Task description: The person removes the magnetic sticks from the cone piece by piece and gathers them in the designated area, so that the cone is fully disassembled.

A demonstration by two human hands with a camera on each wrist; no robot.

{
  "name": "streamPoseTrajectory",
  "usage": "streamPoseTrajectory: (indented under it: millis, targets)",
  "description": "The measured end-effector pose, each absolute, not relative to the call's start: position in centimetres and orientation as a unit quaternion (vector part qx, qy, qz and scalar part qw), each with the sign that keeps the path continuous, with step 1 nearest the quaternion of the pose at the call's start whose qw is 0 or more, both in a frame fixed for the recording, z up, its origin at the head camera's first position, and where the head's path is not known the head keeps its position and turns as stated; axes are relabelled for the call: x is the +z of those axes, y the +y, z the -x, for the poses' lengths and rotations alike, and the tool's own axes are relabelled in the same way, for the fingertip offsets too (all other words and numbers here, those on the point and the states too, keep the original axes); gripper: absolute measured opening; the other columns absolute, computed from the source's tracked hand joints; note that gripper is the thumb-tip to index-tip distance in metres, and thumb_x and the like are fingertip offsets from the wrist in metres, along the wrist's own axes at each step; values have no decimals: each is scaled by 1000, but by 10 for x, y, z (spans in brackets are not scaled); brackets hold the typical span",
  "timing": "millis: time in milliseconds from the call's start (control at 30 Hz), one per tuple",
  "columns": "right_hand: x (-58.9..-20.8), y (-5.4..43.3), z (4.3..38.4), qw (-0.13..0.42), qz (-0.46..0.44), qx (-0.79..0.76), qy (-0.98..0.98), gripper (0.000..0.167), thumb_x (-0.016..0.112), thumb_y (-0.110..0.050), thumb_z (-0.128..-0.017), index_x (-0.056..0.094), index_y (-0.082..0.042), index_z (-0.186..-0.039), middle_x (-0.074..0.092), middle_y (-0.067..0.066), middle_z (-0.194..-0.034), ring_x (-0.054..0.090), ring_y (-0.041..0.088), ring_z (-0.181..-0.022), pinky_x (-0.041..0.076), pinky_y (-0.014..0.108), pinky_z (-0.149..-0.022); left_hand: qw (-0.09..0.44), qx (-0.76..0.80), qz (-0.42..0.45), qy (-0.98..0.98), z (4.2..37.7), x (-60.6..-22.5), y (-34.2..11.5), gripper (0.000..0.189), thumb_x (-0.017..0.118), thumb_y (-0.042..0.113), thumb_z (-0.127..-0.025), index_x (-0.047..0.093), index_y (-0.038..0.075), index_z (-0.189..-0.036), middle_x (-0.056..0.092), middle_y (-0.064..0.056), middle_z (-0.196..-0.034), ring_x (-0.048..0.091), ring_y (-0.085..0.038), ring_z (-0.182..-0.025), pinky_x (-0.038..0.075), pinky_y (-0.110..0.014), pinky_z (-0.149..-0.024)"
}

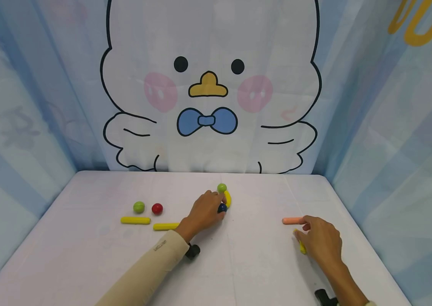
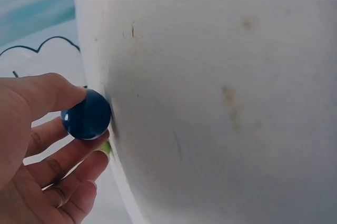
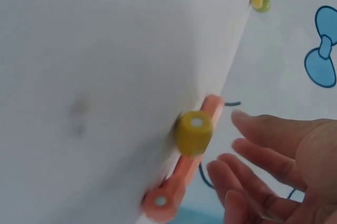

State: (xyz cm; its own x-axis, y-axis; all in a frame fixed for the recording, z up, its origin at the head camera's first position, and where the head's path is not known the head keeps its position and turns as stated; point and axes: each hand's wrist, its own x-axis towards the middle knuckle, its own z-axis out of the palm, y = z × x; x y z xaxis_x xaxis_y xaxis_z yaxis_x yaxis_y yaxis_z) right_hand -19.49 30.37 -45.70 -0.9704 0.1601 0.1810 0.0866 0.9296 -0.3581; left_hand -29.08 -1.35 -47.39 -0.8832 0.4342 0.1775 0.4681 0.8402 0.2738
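Note:
My left hand (image 1: 205, 210) pinches a dark blue ball (image 2: 87, 114) between thumb and fingers, close over the white table. Just beyond it lie a curved yellow piece (image 1: 228, 199) and a green ball (image 1: 221, 187). On the right, the fingers of my right hand (image 1: 323, 240) are loosely spread, with nothing between them in the right wrist view. Beside that hand is a yellow stick (image 3: 194, 133), seen end-on there. Behind it lies an orange stick (image 1: 291, 221), partly covered by the fingers in the head view. A second orange end (image 3: 160, 203) shows lower down.
Left of my left arm lie a green ball (image 1: 138, 207), a red ball (image 1: 157, 208) and two yellow sticks, one whole (image 1: 135, 220) and one partly behind the wrist (image 1: 165, 227). A printed curtain (image 1: 208, 148) stands along the table's back edge.

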Motion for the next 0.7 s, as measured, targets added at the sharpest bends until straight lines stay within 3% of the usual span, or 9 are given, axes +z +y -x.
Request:
streamPoseTrajectory:
  millis: [133, 267, 700]
  targets:
    - [-456, 288, 198, 156, 24, 196, -968, 29, 87, -14, -86, 79, -3, -112, 78, 16, -99, 71, 31, -83, 54, 46, -69, 53, -169, 243, -954, 289, -473, -17, 36, 82, 21, -94, 71, 13, -127, 73, -5, -117, 62, -21, -103, 55, -38, -98]
    - [-456, 268, 204, 168, 0, 230, -959, 27, 86, -12, -87, 80, -5, -113, 78, 13, -97, 71, 29, -85, 55, 52, -80, 45, -179, 251, -950, 287, -471, -20, 35, 84, 18, -92, 73, 12, -124, 73, -6, -115, 62, -22, -103, 56, -39, -98]
    - [-458, 206, 242, 99, -19, 295, -950, 36, 88, -20, -89, 77, -14, -123, 77, 5, -99, 68, 18, -85, 59, 38, -82, -12, -207, 239, -948, 276, -471, -24, 32, 83, 19, -93, 74, 19, -124, 72, -3, -121, 61, -18, -108, 56, -39, -103]
